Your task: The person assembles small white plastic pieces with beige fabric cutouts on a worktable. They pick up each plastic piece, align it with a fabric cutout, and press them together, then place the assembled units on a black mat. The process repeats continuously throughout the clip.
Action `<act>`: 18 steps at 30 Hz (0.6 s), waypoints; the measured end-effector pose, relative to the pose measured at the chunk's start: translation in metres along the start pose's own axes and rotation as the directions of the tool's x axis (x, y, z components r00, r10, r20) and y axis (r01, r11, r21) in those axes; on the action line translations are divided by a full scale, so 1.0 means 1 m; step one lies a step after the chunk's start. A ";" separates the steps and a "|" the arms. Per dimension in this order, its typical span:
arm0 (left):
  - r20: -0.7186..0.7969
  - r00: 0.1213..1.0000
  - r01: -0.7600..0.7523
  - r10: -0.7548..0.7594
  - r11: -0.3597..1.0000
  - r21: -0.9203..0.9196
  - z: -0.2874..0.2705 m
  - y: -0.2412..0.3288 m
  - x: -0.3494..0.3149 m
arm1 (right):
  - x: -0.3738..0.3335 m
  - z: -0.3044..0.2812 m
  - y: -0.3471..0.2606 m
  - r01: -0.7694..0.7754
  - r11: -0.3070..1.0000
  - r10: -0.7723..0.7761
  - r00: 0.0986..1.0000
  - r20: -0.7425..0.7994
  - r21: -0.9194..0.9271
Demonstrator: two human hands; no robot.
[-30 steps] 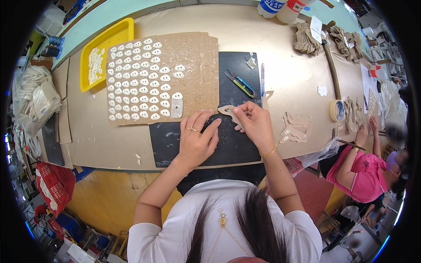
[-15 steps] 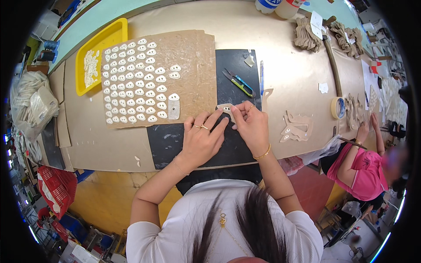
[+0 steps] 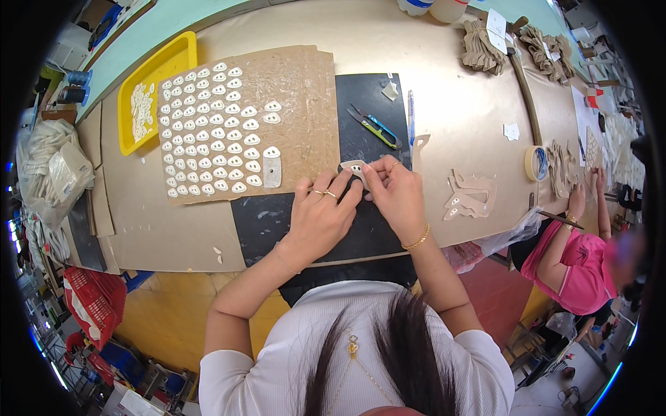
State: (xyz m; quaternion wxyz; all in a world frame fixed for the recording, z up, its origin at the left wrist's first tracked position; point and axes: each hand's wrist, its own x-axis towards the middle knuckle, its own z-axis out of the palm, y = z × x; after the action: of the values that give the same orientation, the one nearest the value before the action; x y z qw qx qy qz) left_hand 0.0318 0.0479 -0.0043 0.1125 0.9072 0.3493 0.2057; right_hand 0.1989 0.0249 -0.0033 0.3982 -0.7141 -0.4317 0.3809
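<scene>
Over the black mat (image 3: 374,232), both hands meet at a small beige cut piece (image 3: 350,165) carrying a white patch with two dark holes. My right hand (image 3: 399,196) pinches its right side between thumb and forefinger. My left hand (image 3: 320,218) presses fingertips at its lower left edge; part of the piece is hidden beneath the fingers. Left of the hands, a brown board (image 3: 302,90) bears rows of small white two-holed pieces (image 3: 216,133). A grey tab (image 3: 272,173) lies at its lower right. Thread snips (image 3: 378,128) with green and blue handles rest above the hands.
A yellow tray (image 3: 186,52) with loose white pieces stands at the far left. Right of the mat lie a pen (image 3: 411,114), beige cutouts (image 3: 470,196) and a tape roll (image 3: 535,163). Bundled beige pieces (image 3: 483,52) sit farther back. A person in pink (image 3: 572,267) works at right.
My fingers have shifted only slightly on the beige piece, which shows a little more of its two-holed patch. The view has tilted a little; the things on the table stay put.
</scene>
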 end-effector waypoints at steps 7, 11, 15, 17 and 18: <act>0.041 0.999 -0.018 0.013 0.993 0.117 -0.001 0.004 0.002 | 0.003 -0.018 -0.017 -0.155 0.986 0.162 0.978 0.129 -0.068; 0.027 1.000 0.001 -0.005 0.992 0.130 0.003 0.004 0.000 | 0.005 -0.018 -0.014 -0.160 0.978 0.181 0.971 0.155 -0.135; 0.036 0.999 -0.005 0.000 0.990 0.140 0.003 0.003 0.001 | 0.006 -0.017 -0.010 -0.141 0.979 0.162 0.976 0.144 -0.145; 0.049 0.999 -0.020 0.012 0.988 0.154 0.002 0.003 0.002 | 0.007 -0.016 -0.009 -0.144 0.977 0.166 0.977 0.138 -0.157; 0.055 0.998 -0.027 0.018 0.987 0.161 0.001 0.003 0.002 | 0.007 -0.016 -0.009 -0.144 0.976 0.166 0.977 0.135 -0.162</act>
State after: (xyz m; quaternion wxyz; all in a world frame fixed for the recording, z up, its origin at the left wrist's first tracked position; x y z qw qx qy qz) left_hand 0.0356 0.0466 -0.0036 0.0453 0.9225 0.3513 0.1536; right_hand 0.2123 0.0304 0.0094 0.2786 -0.7436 -0.4306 0.4289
